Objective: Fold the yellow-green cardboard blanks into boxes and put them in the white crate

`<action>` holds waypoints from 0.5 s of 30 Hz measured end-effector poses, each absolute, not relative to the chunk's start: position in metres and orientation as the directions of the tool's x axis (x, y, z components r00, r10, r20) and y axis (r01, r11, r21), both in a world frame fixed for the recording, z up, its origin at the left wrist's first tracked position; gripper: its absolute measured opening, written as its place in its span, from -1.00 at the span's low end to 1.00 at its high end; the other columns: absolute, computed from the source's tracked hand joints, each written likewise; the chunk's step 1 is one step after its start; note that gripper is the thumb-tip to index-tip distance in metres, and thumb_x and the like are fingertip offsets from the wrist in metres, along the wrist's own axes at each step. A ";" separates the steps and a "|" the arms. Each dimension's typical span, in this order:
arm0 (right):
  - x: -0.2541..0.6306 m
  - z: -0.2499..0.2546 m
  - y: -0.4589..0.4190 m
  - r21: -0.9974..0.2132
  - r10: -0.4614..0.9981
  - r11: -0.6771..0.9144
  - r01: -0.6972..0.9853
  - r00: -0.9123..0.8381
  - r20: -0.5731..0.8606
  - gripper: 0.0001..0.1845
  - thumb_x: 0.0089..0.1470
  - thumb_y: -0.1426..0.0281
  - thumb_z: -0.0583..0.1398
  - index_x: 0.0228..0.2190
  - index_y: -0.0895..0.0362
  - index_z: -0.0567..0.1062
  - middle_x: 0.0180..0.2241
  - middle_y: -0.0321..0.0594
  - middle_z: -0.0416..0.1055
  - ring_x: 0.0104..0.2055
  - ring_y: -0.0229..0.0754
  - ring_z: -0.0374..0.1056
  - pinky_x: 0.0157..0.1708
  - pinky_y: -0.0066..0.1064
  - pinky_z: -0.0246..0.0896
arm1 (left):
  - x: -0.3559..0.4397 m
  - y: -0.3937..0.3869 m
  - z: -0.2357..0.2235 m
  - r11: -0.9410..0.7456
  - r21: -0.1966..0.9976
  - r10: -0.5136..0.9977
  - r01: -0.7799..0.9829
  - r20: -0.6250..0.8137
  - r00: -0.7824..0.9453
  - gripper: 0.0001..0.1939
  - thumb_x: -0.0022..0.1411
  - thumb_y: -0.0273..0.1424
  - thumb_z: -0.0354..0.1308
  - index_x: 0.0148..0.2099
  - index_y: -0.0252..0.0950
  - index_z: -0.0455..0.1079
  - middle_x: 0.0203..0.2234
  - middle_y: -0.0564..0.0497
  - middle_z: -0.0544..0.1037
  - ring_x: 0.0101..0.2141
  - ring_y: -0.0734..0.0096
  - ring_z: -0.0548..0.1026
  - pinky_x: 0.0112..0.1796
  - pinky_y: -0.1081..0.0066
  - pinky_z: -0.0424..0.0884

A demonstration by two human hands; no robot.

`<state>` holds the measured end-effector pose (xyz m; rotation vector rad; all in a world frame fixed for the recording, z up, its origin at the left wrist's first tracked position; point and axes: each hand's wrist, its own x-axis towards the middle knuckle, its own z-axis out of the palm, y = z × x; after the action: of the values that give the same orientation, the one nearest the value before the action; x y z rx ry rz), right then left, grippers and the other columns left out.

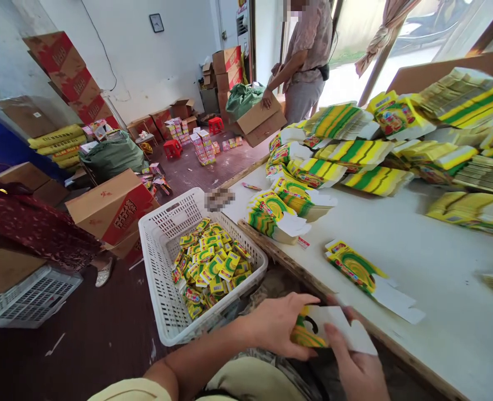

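Observation:
Just off the table's near edge, my left hand grips the yellow end of a small yellow-and-green carton. My right hand pinches the same carton by its white flaps, thumb on the near side. A dark curved shape shows on the carton's white part. Flat on the white table lies a single unfolded carton with its white flaps to the right. Left of my hands stands a white plastic basket partly filled with folded yellow cartons.
Stacks of flat cartons cover the table's far side, and a smaller stack sits by its left edge. A person across the room handles a cardboard box. Another person's dark red clothing shows at left, near printed boxes.

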<state>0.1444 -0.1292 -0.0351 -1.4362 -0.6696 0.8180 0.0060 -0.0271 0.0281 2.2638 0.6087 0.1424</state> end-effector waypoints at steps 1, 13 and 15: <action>0.142 -0.037 -0.127 -0.971 0.833 -0.074 -0.227 0.521 -0.185 -0.36 0.05 0.05 0.26 0.10 0.08 0.39 0.18 -0.05 0.37 0.25 0.16 0.23 0.26 0.05 0.07 | 0.006 -0.029 0.028 -0.603 0.712 0.447 0.360 -0.072 0.892 -0.09 0.02 -0.18 0.33 0.33 -0.20 -0.02 0.16 -0.16 0.36 0.07 0.06 0.45 0.03 0.20 0.43; 0.135 -0.074 -0.130 -0.892 0.887 -0.149 -0.427 0.341 -0.312 -0.46 0.19 0.02 0.15 0.14 -0.06 0.41 0.09 -0.22 0.49 0.09 0.02 0.45 0.00 -0.13 0.47 | 0.010 -0.026 0.017 -0.601 0.669 0.446 0.438 -0.174 0.878 -0.29 -0.06 -0.23 0.32 0.12 -0.21 0.14 -0.01 -0.09 0.44 -0.09 0.09 0.52 -0.10 0.26 0.46; 0.137 -0.077 -0.130 -0.930 0.899 -0.110 -0.351 0.363 -0.243 -0.46 0.22 0.04 0.11 0.14 0.00 0.43 0.00 -0.15 0.55 0.00 0.02 0.52 -0.13 -0.20 0.53 | 0.012 -0.026 0.017 -0.586 0.673 0.464 0.451 -0.178 0.868 -0.23 -0.09 -0.23 0.33 0.15 -0.21 0.11 -0.02 -0.11 0.46 -0.12 0.05 0.53 -0.13 0.24 0.46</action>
<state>0.1373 -0.1297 -0.0771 -1.2585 -0.5764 1.1633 0.0116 -0.0260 0.0172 2.2787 0.6573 0.0210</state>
